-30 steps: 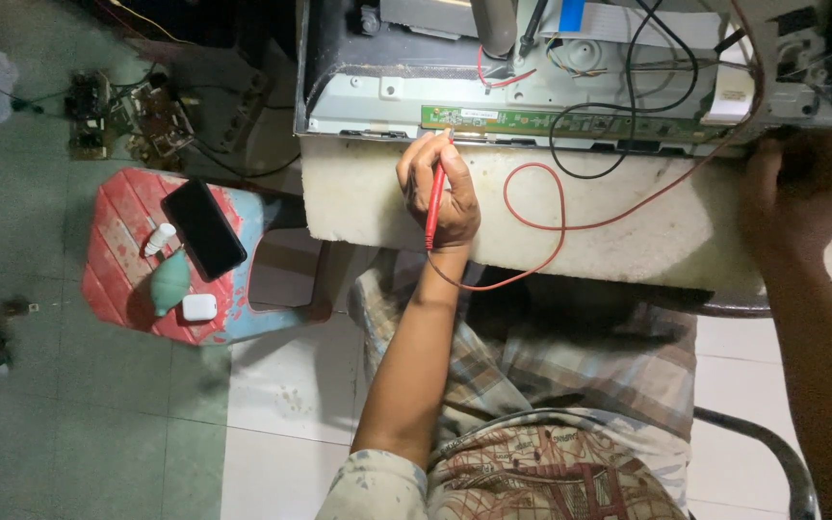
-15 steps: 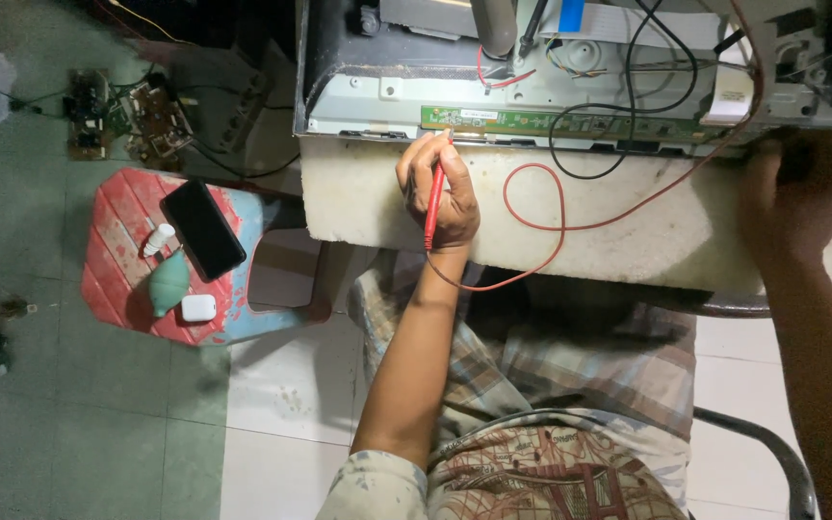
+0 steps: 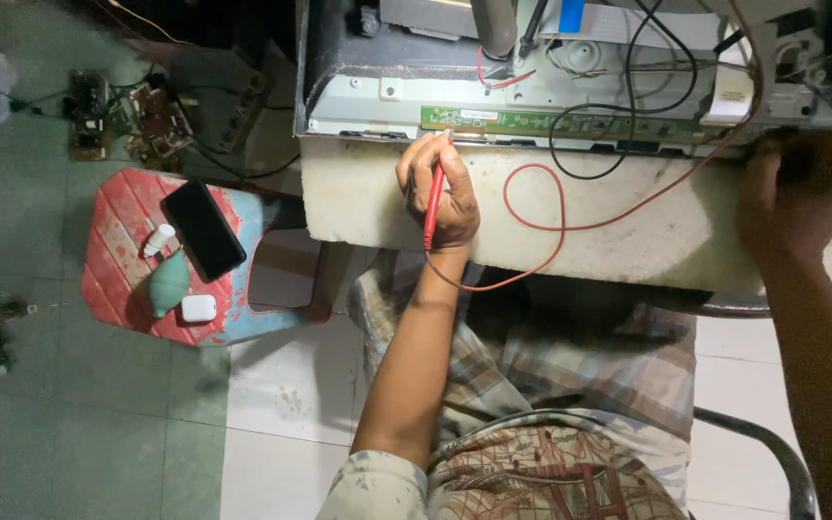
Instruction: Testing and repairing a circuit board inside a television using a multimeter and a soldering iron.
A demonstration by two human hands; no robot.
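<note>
Red probe point(image 3: 432, 204) sits tight in your left hand point(image 3: 440, 193), tip on the green board point(image 3: 570, 123). Your right hand point(image 3: 801, 197) rests at the frame's edge; its fingers are too dark to tell.

FREE: bare white foam pad point(image 3: 628, 241) between left hand point(image 3: 440, 188) and right hand point(image 3: 801, 193) | BLOCK: looped red lead point(image 3: 541, 226) crosses it | 12 o'clock: green circuit strip point(image 3: 570, 122), black cables point(image 3: 618, 87) crowd the chassis | 9 o'clock: red stool point(image 3: 113, 260), phone point(image 3: 204, 229) | right edge dim, possibly cluttered
</note>
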